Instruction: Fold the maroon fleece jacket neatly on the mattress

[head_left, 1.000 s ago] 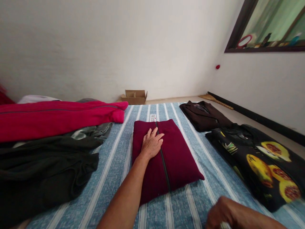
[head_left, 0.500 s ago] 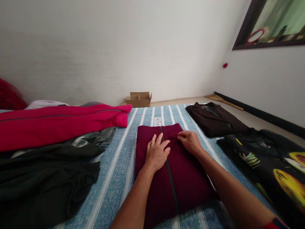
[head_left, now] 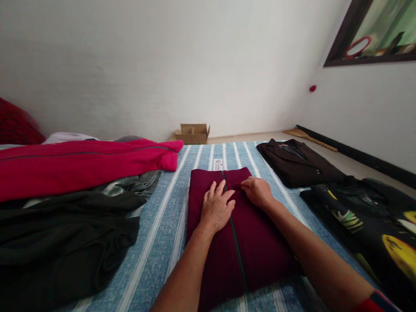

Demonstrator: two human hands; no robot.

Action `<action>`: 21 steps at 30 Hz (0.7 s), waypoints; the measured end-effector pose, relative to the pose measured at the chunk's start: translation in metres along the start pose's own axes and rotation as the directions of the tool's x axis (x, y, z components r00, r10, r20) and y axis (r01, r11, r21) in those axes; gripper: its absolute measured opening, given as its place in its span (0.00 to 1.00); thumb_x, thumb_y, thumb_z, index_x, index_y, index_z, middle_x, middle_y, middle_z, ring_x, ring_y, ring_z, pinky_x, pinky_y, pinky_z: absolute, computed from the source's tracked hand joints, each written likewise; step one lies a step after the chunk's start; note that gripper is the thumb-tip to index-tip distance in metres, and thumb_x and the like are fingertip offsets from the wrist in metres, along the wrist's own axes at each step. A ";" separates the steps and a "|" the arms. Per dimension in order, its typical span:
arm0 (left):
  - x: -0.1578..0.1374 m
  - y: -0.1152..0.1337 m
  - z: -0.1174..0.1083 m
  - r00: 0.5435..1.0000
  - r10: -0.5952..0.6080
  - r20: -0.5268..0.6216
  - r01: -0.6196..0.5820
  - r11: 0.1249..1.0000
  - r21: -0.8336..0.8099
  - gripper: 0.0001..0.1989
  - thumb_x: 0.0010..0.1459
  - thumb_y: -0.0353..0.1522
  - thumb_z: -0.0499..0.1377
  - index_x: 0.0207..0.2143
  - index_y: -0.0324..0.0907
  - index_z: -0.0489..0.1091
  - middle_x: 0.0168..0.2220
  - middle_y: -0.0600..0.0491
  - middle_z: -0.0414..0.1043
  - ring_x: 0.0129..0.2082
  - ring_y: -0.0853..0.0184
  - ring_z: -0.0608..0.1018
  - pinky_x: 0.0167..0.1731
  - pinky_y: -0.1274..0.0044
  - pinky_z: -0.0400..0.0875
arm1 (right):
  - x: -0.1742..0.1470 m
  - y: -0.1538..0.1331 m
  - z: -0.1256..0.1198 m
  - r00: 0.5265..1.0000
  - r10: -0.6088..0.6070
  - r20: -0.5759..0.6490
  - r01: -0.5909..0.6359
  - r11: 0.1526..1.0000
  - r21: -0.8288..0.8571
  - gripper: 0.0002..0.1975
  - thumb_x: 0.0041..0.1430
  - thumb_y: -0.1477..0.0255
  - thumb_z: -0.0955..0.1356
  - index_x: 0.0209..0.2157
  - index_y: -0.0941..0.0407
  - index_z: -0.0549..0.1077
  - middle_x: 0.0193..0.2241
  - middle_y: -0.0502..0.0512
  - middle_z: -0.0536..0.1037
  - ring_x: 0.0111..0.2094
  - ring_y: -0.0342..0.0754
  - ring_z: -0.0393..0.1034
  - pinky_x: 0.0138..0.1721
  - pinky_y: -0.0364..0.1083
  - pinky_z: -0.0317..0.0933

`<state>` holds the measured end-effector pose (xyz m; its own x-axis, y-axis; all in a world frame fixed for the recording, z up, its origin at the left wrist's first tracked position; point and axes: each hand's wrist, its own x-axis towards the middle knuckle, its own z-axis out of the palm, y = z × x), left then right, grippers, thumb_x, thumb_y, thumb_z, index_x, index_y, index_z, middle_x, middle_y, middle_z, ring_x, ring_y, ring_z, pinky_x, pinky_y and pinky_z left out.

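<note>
A folded maroon jacket (head_left: 256,247) with a dark zipper down its middle lies in front of me on the bed. My left hand (head_left: 217,209) rests flat on it, fingers spread, beside and partly over the zipper. Near the jacket's upper right, my right hand (head_left: 258,190) is closed, thumb and fingertips pinching a bit of its fabric along a crease. Both forearms cross the lower part of the garment.
On the left lie a bright pink garment (head_left: 84,162) and black clothes (head_left: 65,247). A folded dark brown jacket (head_left: 302,164) and a black printed garment (head_left: 360,221) lie right. Striped blue bedding (head_left: 162,216) is underneath. A cardboard box (head_left: 194,135) stands by the wall.
The view has shifted slightly, so everything sits a little further right. My right hand has moved slightly left over the maroon jacket, still pinching. My left hand stays flat on it.
</note>
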<state>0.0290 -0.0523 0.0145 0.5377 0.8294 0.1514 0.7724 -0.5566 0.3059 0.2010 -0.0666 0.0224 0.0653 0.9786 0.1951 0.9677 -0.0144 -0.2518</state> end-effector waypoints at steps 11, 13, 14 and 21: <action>0.000 -0.001 0.002 1.000 0.005 -0.010 -0.005 1.000 0.012 0.19 0.59 0.37 0.52 0.53 0.54 0.66 0.65 0.56 0.49 0.64 0.53 0.49 0.57 0.58 0.52 | 0.002 -0.005 0.006 0.999 0.032 -0.007 -0.031 0.999 0.020 0.10 0.59 0.76 0.59 0.32 0.58 0.72 0.35 0.61 0.75 0.37 0.51 0.70 0.35 0.45 0.57; 0.000 -0.001 0.001 1.000 0.006 -0.011 -0.006 1.000 0.006 0.19 0.58 0.37 0.52 0.52 0.54 0.66 0.64 0.55 0.50 0.64 0.53 0.50 0.57 0.59 0.52 | -0.001 0.002 0.004 0.995 0.090 -0.052 -0.083 0.990 0.112 0.12 0.60 0.75 0.58 0.31 0.58 0.71 0.32 0.58 0.75 0.34 0.49 0.70 0.34 0.44 0.58; 0.000 0.000 0.001 1.000 0.007 -0.011 -0.007 1.000 0.004 0.19 0.58 0.37 0.52 0.52 0.54 0.67 0.64 0.55 0.50 0.64 0.53 0.50 0.57 0.59 0.52 | -0.004 0.007 0.002 0.991 0.113 -0.069 -0.100 0.982 0.162 0.13 0.60 0.75 0.57 0.30 0.58 0.71 0.30 0.57 0.75 0.33 0.48 0.70 0.33 0.43 0.58; 0.000 0.000 0.001 1.000 0.007 -0.029 -0.007 1.000 -0.007 0.18 0.59 0.38 0.52 0.52 0.53 0.67 0.64 0.54 0.51 0.64 0.53 0.50 0.57 0.60 0.51 | -0.082 0.015 -0.032 0.995 0.073 0.063 -0.091 0.511 0.855 0.14 0.57 0.60 0.64 0.27 0.57 0.67 0.21 0.49 0.69 0.22 0.42 0.64 0.25 0.42 0.59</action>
<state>0.0294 -0.0518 0.0134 0.5333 0.8265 0.1803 0.7661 -0.5623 0.3114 0.2180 -0.1538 0.0332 0.1201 0.9859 0.1165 0.2805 0.0789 -0.9566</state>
